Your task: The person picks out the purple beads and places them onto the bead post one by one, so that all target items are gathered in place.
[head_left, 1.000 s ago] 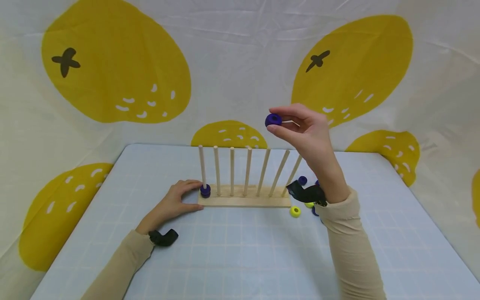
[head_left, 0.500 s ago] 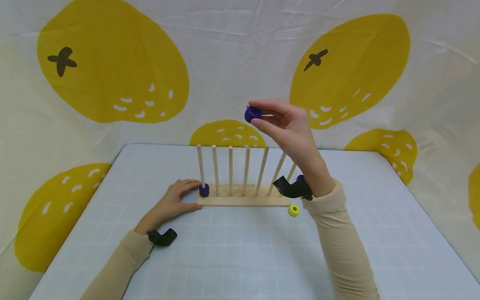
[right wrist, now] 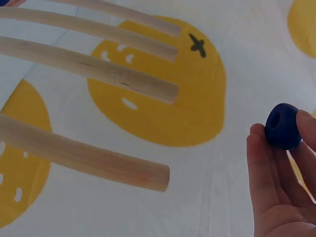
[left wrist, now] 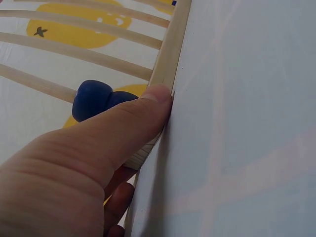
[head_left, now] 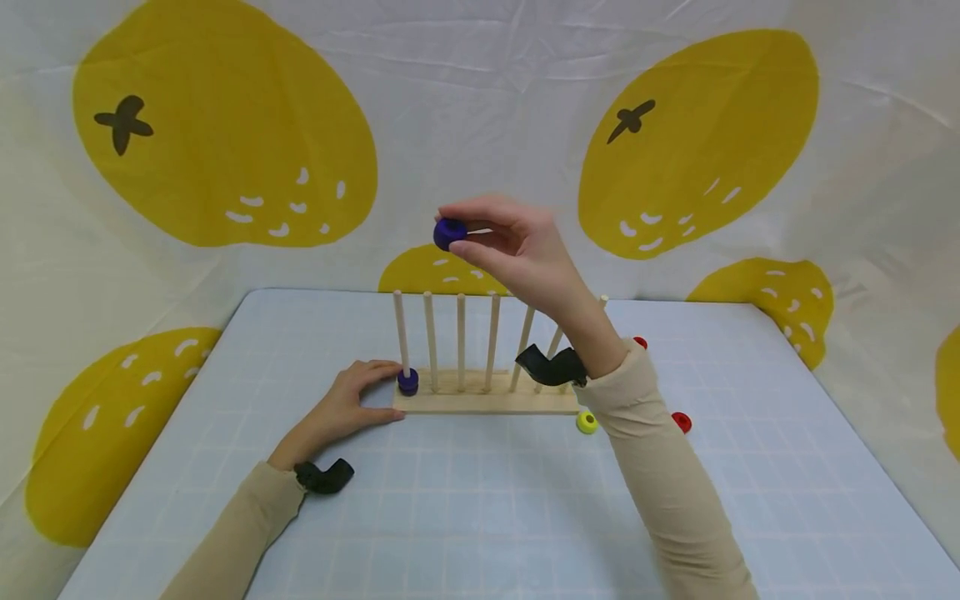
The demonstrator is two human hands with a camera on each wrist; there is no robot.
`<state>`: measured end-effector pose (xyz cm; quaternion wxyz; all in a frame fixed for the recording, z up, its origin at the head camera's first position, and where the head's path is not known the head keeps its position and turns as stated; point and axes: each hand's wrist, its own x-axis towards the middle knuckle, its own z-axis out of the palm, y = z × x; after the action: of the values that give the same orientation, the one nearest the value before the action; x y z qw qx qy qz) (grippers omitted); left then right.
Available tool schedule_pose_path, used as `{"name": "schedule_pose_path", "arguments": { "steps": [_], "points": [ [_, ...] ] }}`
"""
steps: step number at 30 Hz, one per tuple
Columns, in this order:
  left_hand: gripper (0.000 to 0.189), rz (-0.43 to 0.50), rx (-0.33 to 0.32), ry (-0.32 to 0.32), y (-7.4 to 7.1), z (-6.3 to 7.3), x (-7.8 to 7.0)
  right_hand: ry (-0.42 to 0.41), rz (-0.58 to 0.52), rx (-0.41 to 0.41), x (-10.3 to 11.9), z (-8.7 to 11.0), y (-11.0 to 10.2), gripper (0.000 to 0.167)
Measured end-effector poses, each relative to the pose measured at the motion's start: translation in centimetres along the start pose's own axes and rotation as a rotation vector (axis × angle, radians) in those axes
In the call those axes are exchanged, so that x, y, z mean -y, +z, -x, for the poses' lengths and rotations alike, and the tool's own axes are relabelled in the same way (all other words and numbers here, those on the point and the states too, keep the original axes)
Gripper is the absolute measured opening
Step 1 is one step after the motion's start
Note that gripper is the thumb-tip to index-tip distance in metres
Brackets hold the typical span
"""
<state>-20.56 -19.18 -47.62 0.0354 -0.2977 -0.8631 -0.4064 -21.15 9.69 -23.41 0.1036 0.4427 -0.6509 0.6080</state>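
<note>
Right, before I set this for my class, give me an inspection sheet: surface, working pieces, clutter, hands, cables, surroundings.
Surface: pale blue, grid-lined table; the right sleeve hides part.
Working pieces: wooden peg rack; two stacked blue beads on its leftmost peg; one raised blue bead.
Clutter: loose yellow bead and two red beads toward the right.
Hands: left hand grips the rack's left end; right hand pinches the raised blue bead.
Cables: nothing seen.
Surroundings: white cloth with yellow fruit-like prints.
</note>
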Motion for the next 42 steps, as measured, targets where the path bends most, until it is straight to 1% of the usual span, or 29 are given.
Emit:
{"name": "schedule_pose_path", "arguments": {
  "steps": [2, 5, 11, 16, 23, 28, 35, 42],
  "points": [
    [0.069, -0.002, 0.003, 0.001, 0.0, 0.0, 0.0, -0.006, -0.007, 0.022, -0.4, -0.2, 0.3, 0.031],
    [0.069, -0.003, 0.001, 0.010, 0.0, -0.1, 0.1, 0.006, -0.012, 0.041, -1.0, -0.5, 0.8, 0.030],
    [0.069, -0.009, -0.008, 0.028, 0.2, -0.1, 0.4, 0.075, 0.016, 0.072, -2.0, -0.7, 1.7, 0.028],
    [0.068, -0.010, -0.020, 0.054, 0.3, -0.2, 0.7, 0.121, -0.005, 0.100, -2.6, -0.9, 2.5, 0.029],
    [0.068, -0.007, -0.017, 0.043, 0.3, -0.2, 0.6, 0.190, -0.014, 0.144, -3.6, -0.8, 3.1, 0.031],
    [0.067, -0.014, -0.025, 0.061, 0.4, -0.2, 0.6, 0.207, 0.009, 0.171, -4.1, -0.7, 3.3, 0.032],
    [0.067, -0.012, -0.008, 0.023, 0.4, -0.2, 0.7, 0.233, 0.066, 0.199, -4.4, -0.7, 3.3, 0.033],
    [0.069, -0.008, 0.005, 0.004, 0.1, -0.1, 0.5, 0.266, 0.092, 0.217, -4.4, -0.8, 3.4, 0.034]
  ]
}}
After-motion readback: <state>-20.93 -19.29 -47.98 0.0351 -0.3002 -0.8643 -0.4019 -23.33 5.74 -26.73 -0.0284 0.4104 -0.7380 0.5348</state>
